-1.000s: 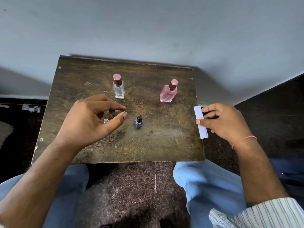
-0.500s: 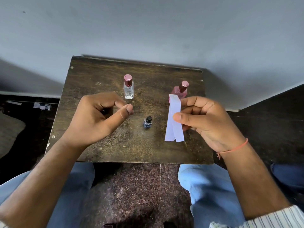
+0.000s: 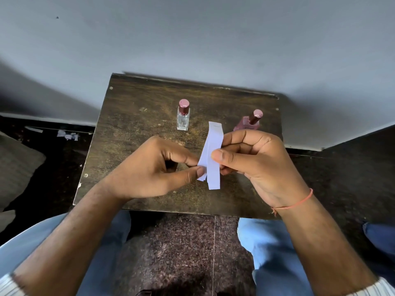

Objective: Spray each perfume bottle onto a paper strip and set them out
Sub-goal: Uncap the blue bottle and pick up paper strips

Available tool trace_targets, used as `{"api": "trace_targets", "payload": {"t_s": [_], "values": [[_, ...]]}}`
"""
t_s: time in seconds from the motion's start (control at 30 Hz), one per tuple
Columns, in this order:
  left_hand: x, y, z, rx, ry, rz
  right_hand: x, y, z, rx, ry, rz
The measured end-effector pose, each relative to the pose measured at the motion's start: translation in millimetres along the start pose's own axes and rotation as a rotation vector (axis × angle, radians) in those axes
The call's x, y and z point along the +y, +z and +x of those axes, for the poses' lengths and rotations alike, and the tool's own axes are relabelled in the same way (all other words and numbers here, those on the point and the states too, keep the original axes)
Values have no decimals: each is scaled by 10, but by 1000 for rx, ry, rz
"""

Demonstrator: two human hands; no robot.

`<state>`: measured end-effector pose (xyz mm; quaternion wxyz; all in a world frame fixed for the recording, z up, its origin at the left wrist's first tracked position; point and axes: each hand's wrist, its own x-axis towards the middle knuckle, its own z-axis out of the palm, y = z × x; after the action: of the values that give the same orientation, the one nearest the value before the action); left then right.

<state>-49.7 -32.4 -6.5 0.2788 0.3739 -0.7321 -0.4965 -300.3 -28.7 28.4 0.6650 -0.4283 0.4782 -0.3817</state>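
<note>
At frame centre, the right hand [image 3: 254, 165] pinches the paper strips [image 3: 211, 154] while the left hand [image 3: 154, 169] nips one lower corner. Peel slowly, judging by their overlap. The clear bottle [image 3: 183, 115] and pink bottle [image 3: 249, 121] stand just above.

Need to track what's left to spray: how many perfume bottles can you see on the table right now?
2. A clear bottle stands at the back centre; a pink bottle stands to its right, partly behind the right hand. Another may be hidden under the hands.
</note>
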Motion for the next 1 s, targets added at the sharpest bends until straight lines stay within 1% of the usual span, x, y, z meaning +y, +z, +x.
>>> {"api": "trace_targets", "payload": {"t_s": [0.07, 0.2, 0.47, 0.67, 0.8, 1.0], "values": [[-5, -39, 0, -13, -47, -55, -1, 29, 7, -7, -15, 17], [-16, -77, 1, -6, -59, -136, -3, 45, 20, -10, -32, 16], [-59, -51, 29, 135, -120, -196, 7, 57, 8, -43, -49, -60], [-1, -33, 48, 139, -98, -207, -5, 75, -10, -72, -63, -85], [25, -39, 48, 122, -99, -242, -21, 71, -16, -90, -83, -43], [28, -47, 47, 58, -78, -269, -12, 48, -7, -104, 29, 20]]}}
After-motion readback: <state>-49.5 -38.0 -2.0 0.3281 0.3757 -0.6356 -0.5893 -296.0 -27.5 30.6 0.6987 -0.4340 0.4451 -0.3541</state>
